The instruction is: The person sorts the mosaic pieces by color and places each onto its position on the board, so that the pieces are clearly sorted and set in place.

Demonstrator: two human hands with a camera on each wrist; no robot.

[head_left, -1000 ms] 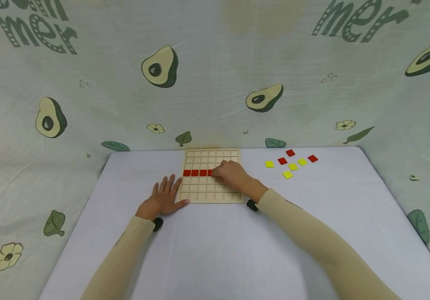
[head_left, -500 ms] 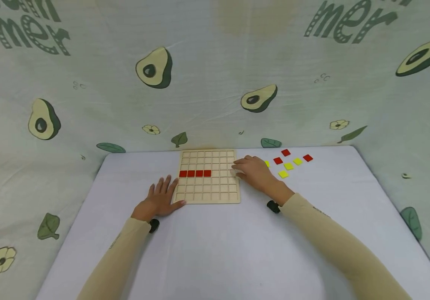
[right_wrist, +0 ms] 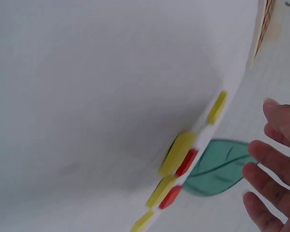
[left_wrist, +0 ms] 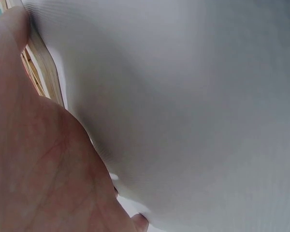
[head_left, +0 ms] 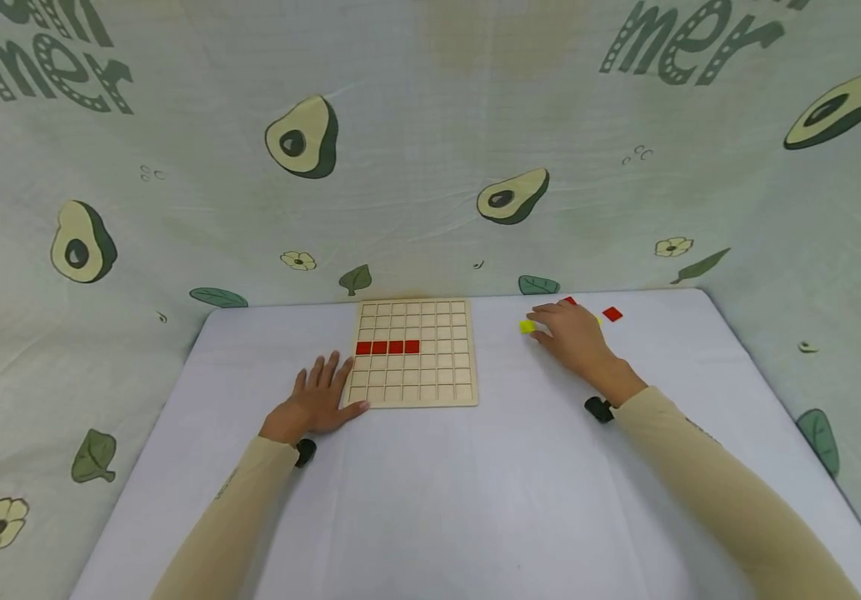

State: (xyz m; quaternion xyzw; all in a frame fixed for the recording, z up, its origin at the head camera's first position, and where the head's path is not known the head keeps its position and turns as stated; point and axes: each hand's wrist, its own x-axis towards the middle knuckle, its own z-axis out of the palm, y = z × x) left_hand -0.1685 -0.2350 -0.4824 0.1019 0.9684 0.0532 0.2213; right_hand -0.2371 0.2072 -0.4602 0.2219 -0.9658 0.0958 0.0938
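A wooden grid board (head_left: 441, 377) lies on the white table. Several red square tiles (head_left: 380, 347) sit side by side in one of its rows, starting at the left edge. My left hand (head_left: 313, 406) rests spread at the board's left side, its thumb at the front left corner. Over the loose tiles to the right hovers my right hand (head_left: 574, 337), fingers relaxed and nothing in them. A yellow tile (head_left: 527, 327) shows just left of its fingertips. In the right wrist view, yellow tiles (right_wrist: 178, 153) and red tiles (right_wrist: 187, 162) lie below the fingers; in the head view the hand hides some.
Another red tile (head_left: 613, 314) lies right of the right hand, near the table's back edge. A cloth backdrop (head_left: 400, 183) printed with avocados and leaves rises behind the table. Beige sleeves (head_left: 730, 483) cover both forearms.
My right hand has moved from the red row on the board rightward to the loose tiles, uncovering the last red tile in that row. The left hand has stayed at the board.
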